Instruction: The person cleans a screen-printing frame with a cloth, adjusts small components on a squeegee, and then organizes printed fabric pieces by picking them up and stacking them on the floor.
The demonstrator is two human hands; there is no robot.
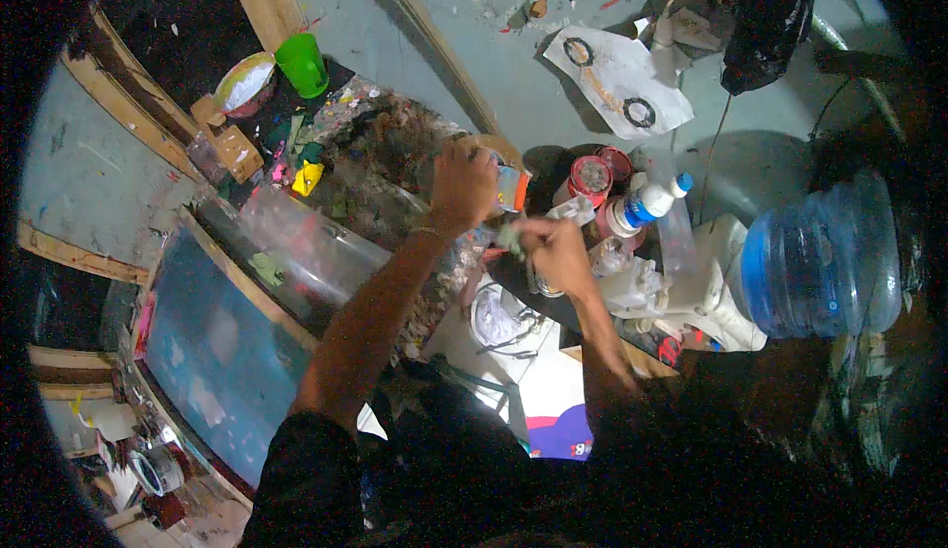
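Observation:
In the middle of the bench my left hand point(464, 188) is closed on a small container with an orange and pale blue side point(511, 189). Just right of it and slightly nearer, my right hand point(559, 254) has its fingers bent together around a small pale greenish piece point(511, 239), blurred and too small to name. The two hands are close but apart. Behind the right hand stand red-rimmed pots point(591, 177) and a white bottle with a blue cap and label point(649, 202). A clear plastic sheet or tube point(316, 242) lies left of my left forearm.
A green cup point(302, 65) and a bowl of white stuff point(247, 85) stand far left. A large clear blue water jug point(822, 257) lies at the right. A framed blue screen point(212, 351) leans at the left. A white paper point(622, 81) with two dark rings is on the wall.

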